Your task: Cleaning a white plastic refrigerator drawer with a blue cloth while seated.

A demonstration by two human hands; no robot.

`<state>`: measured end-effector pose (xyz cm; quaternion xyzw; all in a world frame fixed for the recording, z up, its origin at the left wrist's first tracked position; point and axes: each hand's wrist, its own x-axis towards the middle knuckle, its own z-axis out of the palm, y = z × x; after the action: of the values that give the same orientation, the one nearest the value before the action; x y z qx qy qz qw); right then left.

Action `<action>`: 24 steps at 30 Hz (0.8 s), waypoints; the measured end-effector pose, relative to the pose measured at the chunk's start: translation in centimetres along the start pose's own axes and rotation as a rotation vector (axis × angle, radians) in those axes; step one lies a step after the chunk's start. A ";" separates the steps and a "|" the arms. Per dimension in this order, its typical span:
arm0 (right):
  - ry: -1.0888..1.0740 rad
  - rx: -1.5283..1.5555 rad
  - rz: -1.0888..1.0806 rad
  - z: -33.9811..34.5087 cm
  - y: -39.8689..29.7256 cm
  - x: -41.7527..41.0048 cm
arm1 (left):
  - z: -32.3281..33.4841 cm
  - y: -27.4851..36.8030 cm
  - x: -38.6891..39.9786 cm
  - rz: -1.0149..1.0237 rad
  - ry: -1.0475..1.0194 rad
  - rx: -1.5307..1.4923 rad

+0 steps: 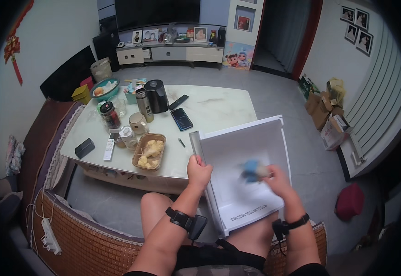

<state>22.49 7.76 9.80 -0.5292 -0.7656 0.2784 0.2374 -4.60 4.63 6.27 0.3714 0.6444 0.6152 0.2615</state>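
Observation:
A white plastic drawer point(217, 151), like one from a refrigerator, rests tilted over my right thigh and beside the coffee table's corner. My left hand point(199, 172) grips the drawer's left side, by its grey front panel point(197, 143). Inside the drawer, my right hand point(277, 179) holds a blurred blue-and-beige cloth point(252, 169) by one end. Motion blur hides whether the cloth touches the drawer's wall. A row of small vent holes point(248, 213) runs along the drawer's side nearest me. Both my wrists wear black straps with small devices.
The coffee table point(217, 100) carries a plastic box of yellow fruit pieces point(150, 151), a mug point(138, 123), a steel flask point(144, 105), a black kettle point(156, 96), a phone point(182, 119) and a white remote point(109, 146). A maroon stool point(349, 201) and cardboard boxes point(319, 108) stand to the right.

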 end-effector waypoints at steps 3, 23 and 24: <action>0.682 -0.190 -0.123 -4.3 7.9 -2.2 | 0.9 3.7 0.1 0.072 -0.113 -0.125; 0.749 1.053 0.384 0.4 9.4 -11.3 | 1.1 7.6 5.7 0.265 -0.005 -0.318; 0.763 1.057 0.345 0.0 8.3 -11.0 | 1.1 8.0 5.3 0.319 -0.006 -0.269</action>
<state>31.72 -0.23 3.35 -0.5177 -0.2933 0.4431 0.6705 -5.61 9.27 14.72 0.4322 0.4888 0.7282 0.2099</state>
